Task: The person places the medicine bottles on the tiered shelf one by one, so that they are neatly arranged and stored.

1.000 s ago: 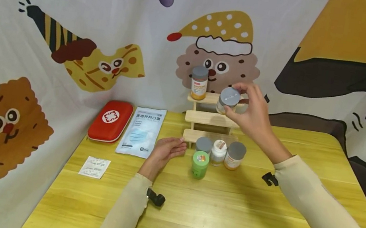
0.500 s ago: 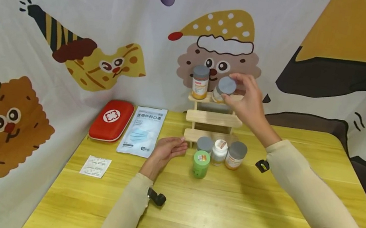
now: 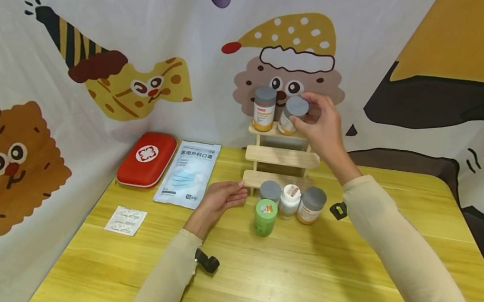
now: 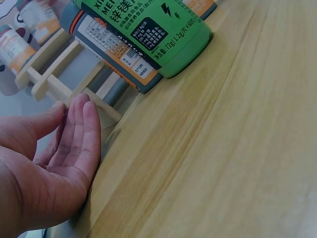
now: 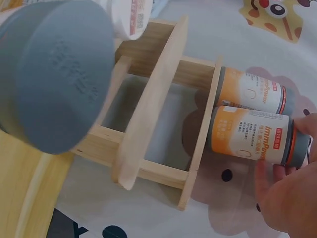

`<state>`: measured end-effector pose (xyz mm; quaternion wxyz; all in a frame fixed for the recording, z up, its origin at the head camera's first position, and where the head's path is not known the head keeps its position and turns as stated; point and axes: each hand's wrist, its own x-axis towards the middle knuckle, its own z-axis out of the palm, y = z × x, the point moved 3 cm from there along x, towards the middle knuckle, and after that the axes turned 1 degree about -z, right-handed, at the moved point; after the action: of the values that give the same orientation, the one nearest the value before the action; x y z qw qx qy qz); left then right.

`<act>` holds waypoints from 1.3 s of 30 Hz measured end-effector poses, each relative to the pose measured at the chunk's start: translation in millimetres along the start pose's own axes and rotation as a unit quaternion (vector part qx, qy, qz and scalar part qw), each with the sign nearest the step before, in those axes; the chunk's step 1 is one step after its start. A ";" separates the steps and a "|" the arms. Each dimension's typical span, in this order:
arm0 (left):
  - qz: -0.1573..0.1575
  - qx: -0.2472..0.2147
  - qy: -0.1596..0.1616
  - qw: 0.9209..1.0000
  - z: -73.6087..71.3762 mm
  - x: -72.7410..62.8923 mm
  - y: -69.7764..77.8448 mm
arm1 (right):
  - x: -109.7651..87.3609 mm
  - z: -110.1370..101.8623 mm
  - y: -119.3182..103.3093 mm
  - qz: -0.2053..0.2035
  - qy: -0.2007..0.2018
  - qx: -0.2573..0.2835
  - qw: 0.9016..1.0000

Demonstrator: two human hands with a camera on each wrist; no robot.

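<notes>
My right hand [image 3: 323,127] pinches the grey cap of an orange-and-white supplement bottle [image 5: 247,134], which stands upright on the top step of a small wooden display rack [image 3: 281,156]. Right beside it on that step is a matching bottle [image 3: 263,110]. At the rack's lower left end, my left hand [image 4: 64,158] pinches the end of the bottom step between thumb and fingertips. In front of the rack stand a green bottle [image 3: 265,219], a white bottle [image 3: 289,202] and two more grey-capped bottles, one of them [image 3: 311,206] at the right.
A red first-aid case [image 3: 146,160] and a surgical mask packet [image 3: 187,174] lie left of the rack. Nearer the left table edge is a small white packet [image 3: 126,221]. A cartoon-printed cloth [image 3: 228,116] hangs behind the table.
My right hand has carried its bottle left and back, onto the top step beside the other bottle, tilting it more upright. My left hand stays in place.
</notes>
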<state>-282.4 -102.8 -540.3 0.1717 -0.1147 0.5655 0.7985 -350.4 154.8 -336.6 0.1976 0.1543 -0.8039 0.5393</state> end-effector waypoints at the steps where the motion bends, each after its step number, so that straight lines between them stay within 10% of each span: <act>1: 0.000 0.000 0.000 1.000 0.1 -0.1 -0.1 | 1.7 0.6 0.1 0.001 -0.002 -0.002 1.000; 21: -0.004 -0.006 -0.007 1.000 1.9 -0.4 -0.8 | 22.2 5.6 4.8 0.068 -0.018 -0.050 0.996; 39: -0.006 -0.001 -0.001 1.000 0.9 -0.7 2.0 | 12.6 6.5 -1.5 0.036 -0.013 -0.044 0.998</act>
<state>-282.5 -102.7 -538.0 0.1772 -0.1175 0.5638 0.7981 -361.7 147.7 -331.5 0.1744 0.1236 -0.8342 0.5084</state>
